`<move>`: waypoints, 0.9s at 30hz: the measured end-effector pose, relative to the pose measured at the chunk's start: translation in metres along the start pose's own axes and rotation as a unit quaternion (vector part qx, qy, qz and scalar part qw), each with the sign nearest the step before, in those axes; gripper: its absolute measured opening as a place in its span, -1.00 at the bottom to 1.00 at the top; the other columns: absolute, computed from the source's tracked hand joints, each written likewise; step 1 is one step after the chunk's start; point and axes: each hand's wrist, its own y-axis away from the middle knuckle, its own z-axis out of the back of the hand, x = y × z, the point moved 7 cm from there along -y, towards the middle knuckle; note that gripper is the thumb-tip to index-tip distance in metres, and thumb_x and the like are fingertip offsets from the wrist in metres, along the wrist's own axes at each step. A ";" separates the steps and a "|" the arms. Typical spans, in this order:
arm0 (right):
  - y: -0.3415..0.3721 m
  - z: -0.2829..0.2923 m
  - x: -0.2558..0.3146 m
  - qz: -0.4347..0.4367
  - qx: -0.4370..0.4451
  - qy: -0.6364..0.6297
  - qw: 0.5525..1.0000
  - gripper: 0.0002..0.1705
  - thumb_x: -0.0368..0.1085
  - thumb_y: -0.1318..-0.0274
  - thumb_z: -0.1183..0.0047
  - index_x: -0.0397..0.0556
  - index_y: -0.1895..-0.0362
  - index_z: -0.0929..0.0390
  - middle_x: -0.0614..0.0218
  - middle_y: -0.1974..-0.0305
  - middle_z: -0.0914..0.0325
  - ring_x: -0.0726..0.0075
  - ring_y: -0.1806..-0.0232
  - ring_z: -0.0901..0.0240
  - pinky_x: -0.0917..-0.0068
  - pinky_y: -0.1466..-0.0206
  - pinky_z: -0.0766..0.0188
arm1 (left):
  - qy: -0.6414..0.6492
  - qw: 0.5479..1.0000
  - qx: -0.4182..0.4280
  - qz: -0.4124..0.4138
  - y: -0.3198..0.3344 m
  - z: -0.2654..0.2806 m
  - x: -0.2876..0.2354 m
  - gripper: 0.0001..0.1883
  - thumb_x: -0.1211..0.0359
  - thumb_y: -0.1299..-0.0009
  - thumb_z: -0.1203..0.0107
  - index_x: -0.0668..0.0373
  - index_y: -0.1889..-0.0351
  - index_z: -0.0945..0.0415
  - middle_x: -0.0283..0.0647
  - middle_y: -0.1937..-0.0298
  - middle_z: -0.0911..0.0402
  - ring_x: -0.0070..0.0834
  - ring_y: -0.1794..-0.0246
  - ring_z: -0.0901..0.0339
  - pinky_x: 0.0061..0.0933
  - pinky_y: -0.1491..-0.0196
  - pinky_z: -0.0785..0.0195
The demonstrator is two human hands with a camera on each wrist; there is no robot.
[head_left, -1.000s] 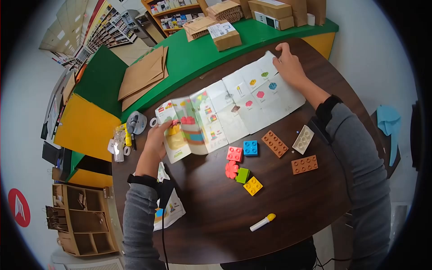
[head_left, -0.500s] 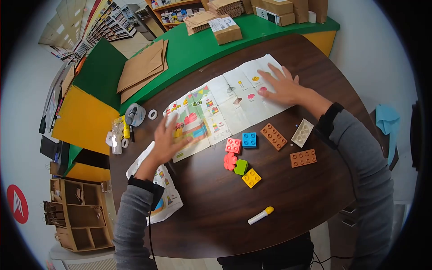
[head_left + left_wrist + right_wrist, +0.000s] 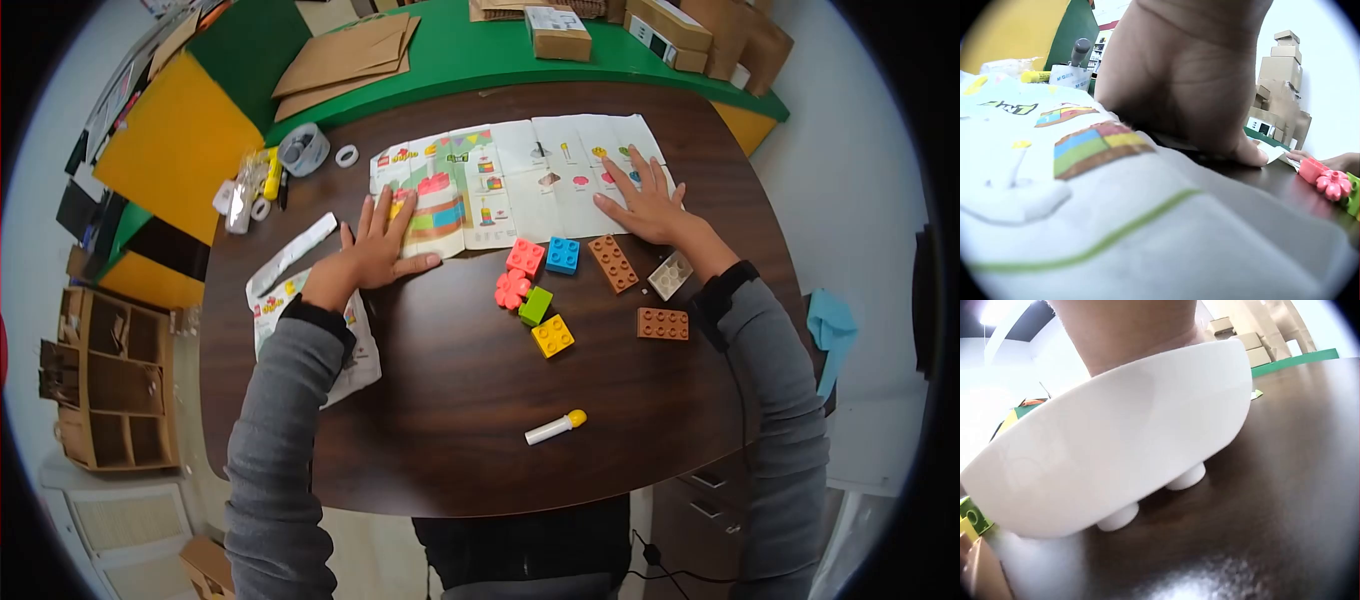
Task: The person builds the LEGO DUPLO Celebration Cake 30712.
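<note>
An unfolded instruction sheet (image 3: 515, 215) printed with brick models lies flat on the dark table. My left hand (image 3: 375, 245) rests with spread fingers on its lower left part, the thumb on the bare wood. On the right end of the sheet lies my right hand (image 3: 648, 205), fingers straight and apart. Just below the sheet are a pink brick (image 3: 526, 256), a blue brick (image 3: 562, 255), a pink flower piece (image 3: 512, 289), a green brick (image 3: 535, 306) and a yellow brick (image 3: 553, 337). A white curved piece (image 3: 1116, 437) looms large in the right wrist view, below the wrist.
Two brown bricks, one upper (image 3: 613, 264) and one lower (image 3: 663, 323), lie at right. A white candle piece (image 3: 556, 427) with yellow tip is near the front edge. A crumpled printed bag (image 3: 360, 375) lies under the left forearm. A tape roll (image 3: 347, 155) and tub (image 3: 303, 150) stand back left.
The left hand let go of the sheet's raised left edge, and the right hand left its top right corner. Both came down open onto the sheet, which now lies flatter. The head view has shifted.
</note>
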 end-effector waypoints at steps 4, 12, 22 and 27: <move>0.004 0.002 0.001 -0.010 -0.008 0.003 1.000 -0.06 0.57 -0.11 0.44 0.54 -0.51 0.18 0.24 -0.54 0.54 -0.18 -0.54 0.67 -0.57 -0.34 0.56 | 0.005 1.000 -0.005 0.003 0.003 0.001 -0.002 0.20 -0.57 -0.05 0.12 -0.24 -0.54 0.36 -0.01 -0.57 0.45 0.05 -0.56 0.52 0.41 -0.37 0.43; 0.014 0.007 0.006 -0.008 -0.012 0.014 1.000 -0.06 0.56 -0.12 0.45 0.52 -0.51 0.15 0.23 -0.54 0.57 -0.20 -0.54 0.68 -0.59 -0.32 0.56 | 0.014 1.000 -0.008 -0.008 0.009 0.003 0.000 0.22 -0.59 -0.02 0.14 -0.26 -0.54 0.37 -0.05 -0.57 0.47 0.02 -0.56 0.53 0.42 -0.37 0.47; 0.092 0.037 0.081 0.135 -0.128 0.090 0.978 -0.30 0.28 -0.32 0.36 0.46 -0.47 0.02 0.09 -0.52 0.43 -0.43 -0.49 0.48 -0.66 -0.26 0.33 | 0.013 0.999 -0.029 -0.007 0.009 0.002 0.002 0.19 -0.60 -0.02 0.15 -0.31 -0.53 0.34 -0.08 -0.58 0.45 0.00 -0.56 0.53 0.38 -0.39 0.48; 0.129 0.021 0.139 0.205 -0.020 0.077 0.976 -0.25 0.36 -0.28 0.40 0.45 -0.47 0.03 0.07 -0.52 0.45 -0.49 -0.48 0.49 -0.63 -0.28 0.31 | 0.028 0.998 -0.045 -0.014 0.012 0.002 0.001 0.12 -0.60 -0.01 0.15 -0.47 -0.51 0.27 -0.10 -0.58 0.44 0.00 -0.57 0.54 0.38 -0.39 0.50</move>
